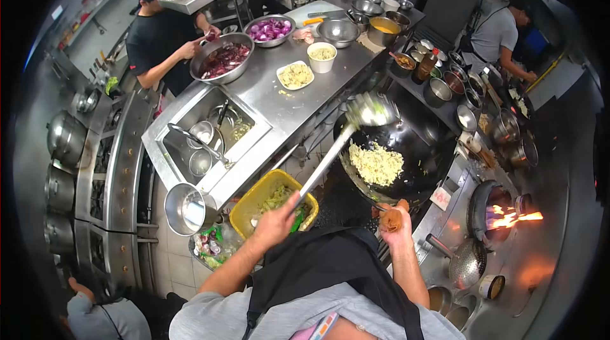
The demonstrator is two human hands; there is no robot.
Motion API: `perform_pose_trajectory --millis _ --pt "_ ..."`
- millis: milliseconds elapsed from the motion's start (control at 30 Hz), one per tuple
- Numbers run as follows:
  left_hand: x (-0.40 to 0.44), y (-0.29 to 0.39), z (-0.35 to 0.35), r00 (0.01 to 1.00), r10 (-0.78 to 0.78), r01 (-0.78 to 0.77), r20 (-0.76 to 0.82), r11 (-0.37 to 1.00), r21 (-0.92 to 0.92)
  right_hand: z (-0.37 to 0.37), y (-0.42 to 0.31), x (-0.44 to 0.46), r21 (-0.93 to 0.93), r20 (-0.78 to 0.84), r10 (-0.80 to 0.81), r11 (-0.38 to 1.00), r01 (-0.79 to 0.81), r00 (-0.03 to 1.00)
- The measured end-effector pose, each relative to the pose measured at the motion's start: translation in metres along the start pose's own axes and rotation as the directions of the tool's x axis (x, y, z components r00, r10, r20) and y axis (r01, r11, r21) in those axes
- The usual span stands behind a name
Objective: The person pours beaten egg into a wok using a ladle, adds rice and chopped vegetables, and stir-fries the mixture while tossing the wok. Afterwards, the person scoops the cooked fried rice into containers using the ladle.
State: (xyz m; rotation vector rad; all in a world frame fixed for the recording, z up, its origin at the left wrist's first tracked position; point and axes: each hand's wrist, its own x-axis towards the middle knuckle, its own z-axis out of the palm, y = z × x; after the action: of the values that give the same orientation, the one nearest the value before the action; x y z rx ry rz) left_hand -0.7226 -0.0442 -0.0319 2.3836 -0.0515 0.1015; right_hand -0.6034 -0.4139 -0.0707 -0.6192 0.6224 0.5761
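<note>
My left hand (277, 220) grips the long handle of a metal ladle (324, 165). Its bowl, blurred by motion, is over the far left side of a large black wok (422, 165). Pale yellow, finely cut food (376, 163) lies heaped low in the wok, apart from the ladle. My right hand (396, 220) is closed around the wok's near handle, with something brown, perhaps a cloth (390, 219), in its grip. Beneath my left forearm and the ladle handle stands a yellow bin (243, 208) holding green vegetable scraps.
A steel counter (267, 95) bears bowls, a tub and a sink (175, 143). One person (155, 41) works over a bowl of dark red pieces; another (492, 35) stands at the far right. Flames (508, 218) rise at a burner on my right, near a strainer (467, 269).
</note>
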Motion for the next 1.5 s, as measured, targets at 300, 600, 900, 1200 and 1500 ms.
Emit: perform_pose_trajectory --millis 300,600,900,1200,1500 --pt "-0.001 0.013 0.011 0.978 -0.022 0.045 0.205 0.993 -0.107 0.0 -0.004 -0.005 0.143 0.116 -0.103 0.986 0.086 0.988" --pt "0.069 0.056 -0.021 0.863 -0.254 0.444 0.437 0.795 -0.414 0.013 0.019 -0.045 -0.265 -0.214 -0.38 0.909 0.321 0.9" --pt "0.105 0.065 0.111 0.522 -0.049 0.85 0.852 0.11 -0.514 -0.022 0.032 0.029 -0.279 -0.263 -0.354 0.918 0.28 0.898" --pt "0.095 0.036 0.089 0.333 0.073 0.901 0.94 -0.321 -0.294 -0.077 0.057 0.037 -0.091 -0.284 -0.149 0.988 0.128 0.947" --pt "0.142 0.044 -0.004 0.653 -0.031 0.688 0.757 -0.393 -0.61 0.028 -0.029 0.037 -0.338 -0.129 -0.158 0.935 0.107 0.979"
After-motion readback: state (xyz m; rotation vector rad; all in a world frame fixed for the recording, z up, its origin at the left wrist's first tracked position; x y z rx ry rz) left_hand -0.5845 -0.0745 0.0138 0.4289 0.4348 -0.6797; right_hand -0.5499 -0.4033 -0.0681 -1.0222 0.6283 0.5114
